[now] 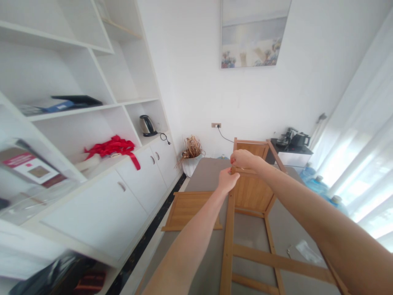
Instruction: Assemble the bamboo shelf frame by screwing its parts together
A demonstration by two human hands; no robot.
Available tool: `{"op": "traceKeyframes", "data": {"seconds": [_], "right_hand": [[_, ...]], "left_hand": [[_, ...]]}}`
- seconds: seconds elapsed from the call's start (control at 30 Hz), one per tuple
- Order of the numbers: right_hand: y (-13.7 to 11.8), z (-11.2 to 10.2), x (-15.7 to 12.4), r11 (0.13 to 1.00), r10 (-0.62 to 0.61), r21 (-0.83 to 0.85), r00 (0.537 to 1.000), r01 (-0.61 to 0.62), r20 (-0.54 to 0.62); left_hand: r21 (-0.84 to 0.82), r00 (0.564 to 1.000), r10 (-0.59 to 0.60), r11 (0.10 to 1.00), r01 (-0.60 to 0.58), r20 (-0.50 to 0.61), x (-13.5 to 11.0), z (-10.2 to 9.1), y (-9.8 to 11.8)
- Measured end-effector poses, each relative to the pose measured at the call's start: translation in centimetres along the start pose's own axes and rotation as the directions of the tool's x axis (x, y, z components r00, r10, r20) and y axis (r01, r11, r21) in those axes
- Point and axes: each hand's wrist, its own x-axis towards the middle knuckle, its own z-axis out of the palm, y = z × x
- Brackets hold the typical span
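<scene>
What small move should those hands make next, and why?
Perhaps steady the long wooden rail with the left hand while the right hand makes a slight adjustment there: the left thumb lies against the wood, and the right hand's curled fingers are close by. What they pinch, if anything, is too small to tell.

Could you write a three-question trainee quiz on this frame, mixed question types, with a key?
1. Where are the left hand and right hand placed?
A) On the kettle
B) At the wooden frame
C) On the water bottles

2. True or false: one end of the red ribbon hangs down in front of a white cupboard door.

3. Fill in: in the picture, the wooden panel crossed by the left forearm lies to the ___ of the frame's long rail.

Key: 1. B; 2. true; 3. left
</scene>
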Motion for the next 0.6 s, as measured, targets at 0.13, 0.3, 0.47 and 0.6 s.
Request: {"op": "traceKeyframes", "data": {"seconds": [0.13,0.3,0.47,0.6], "right_hand": [[0.3,0.4,0.1,0.988,0.086,0.124,0.995,-0.092,0.053],[0.7,0.9,0.0,0.957,0.112,0.260,0.990,-0.132,0.091],[1.1,0.7,-0.3,0.937,0.052,0.337,0.990,-0.093,0.129],[1.7,0.5,-0.6,0.962,-0.021,0.274,0.995,-0.007,0.100]], "left_hand": [[0.003,1.000,-0.014,1.000,0.014,-0.017,0.0,0.0,0.3],[0.018,0.999,-0.019,1.000,0.019,-0.026,-0.1,-0.1,0.7],[0.014,1.000,-0.022,1.000,0.022,-0.022,-0.3,0.0,0.9],[-0.007,1.000,-0.019,1.000,0.019,-0.017,-0.2,0.0,0.7]]}}
